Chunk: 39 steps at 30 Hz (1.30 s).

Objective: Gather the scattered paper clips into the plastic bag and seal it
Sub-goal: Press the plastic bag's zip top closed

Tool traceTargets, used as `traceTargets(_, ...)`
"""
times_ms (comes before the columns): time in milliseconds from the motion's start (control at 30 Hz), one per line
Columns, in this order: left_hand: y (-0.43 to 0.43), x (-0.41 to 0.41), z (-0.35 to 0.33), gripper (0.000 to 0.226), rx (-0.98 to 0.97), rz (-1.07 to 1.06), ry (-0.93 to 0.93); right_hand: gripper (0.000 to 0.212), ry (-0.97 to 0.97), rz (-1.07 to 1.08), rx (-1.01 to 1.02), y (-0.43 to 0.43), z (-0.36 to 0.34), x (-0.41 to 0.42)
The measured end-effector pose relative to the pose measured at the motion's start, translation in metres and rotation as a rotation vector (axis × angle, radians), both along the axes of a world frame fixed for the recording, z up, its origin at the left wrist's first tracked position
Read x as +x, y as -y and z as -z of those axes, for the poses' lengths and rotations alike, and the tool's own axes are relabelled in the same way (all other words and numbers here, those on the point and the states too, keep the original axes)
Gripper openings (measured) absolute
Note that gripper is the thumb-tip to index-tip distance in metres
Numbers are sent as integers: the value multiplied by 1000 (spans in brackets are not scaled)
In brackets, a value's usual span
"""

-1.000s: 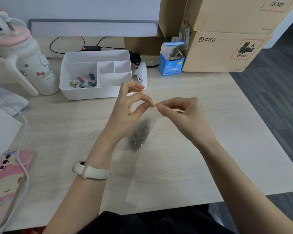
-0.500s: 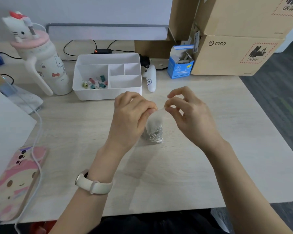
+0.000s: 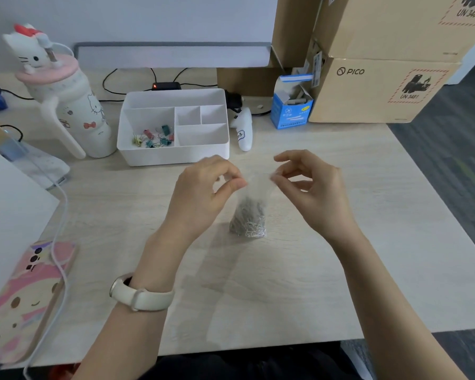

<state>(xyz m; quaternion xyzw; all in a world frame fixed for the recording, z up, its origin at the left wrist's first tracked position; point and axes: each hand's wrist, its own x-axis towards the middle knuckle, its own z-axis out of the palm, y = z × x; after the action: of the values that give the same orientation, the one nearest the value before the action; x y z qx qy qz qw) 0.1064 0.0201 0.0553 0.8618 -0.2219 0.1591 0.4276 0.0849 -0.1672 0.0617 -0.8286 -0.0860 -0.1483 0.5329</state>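
A small clear plastic bag (image 3: 254, 193) stands upright on the wooden desk (image 3: 285, 283), its bottom resting on the surface. A heap of silver paper clips (image 3: 248, 222) fills its lower part. My left hand (image 3: 203, 190) pinches the bag's top left corner between thumb and forefinger. My right hand (image 3: 310, 187) pinches the top right corner, the other fingers spread. The bag's top edge is stretched between the two hands; it is too blurred to tell whether the strip is closed. No loose clips show on the desk.
A white divided tray (image 3: 173, 153) holding coloured binder clips sits behind the hands. A cat-themed bottle (image 3: 72, 105) stands at the left, a white controller (image 3: 243, 128) and blue box (image 3: 291, 108) at the back, cardboard boxes (image 3: 381, 91) at the right. A phone (image 3: 25, 297) with cable lies front left.
The bag was hanging tilted in the air; it has been lowered so its bottom rests on the desk. My hands have moved apart, stretching the top edge.
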Motion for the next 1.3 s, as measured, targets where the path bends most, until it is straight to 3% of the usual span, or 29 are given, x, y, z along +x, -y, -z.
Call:
traceTargets(100, 7, -4, -2, 7, -142, -30, -61, 2, -117, 5, 19, 3, 3, 3)
traceTargets(267, 5, -1, 1, 22, -435, -108, -280, 3, -160, 11, 142, 4, 7, 4)
traceTargets(400, 1, 1, 8, 14, -533, -122, -347, 2, -159, 41, 241, 1, 11, 5)
traceTargets(800, 3, 1, 15, 24, -418, -193, -246, 14, -92, 52, 373, -6, 16, 3)
traceTargets(1300, 7, -6, 15, 20, -453, -143, -257, 10, -99, 17, 326, -8, 18, 4)
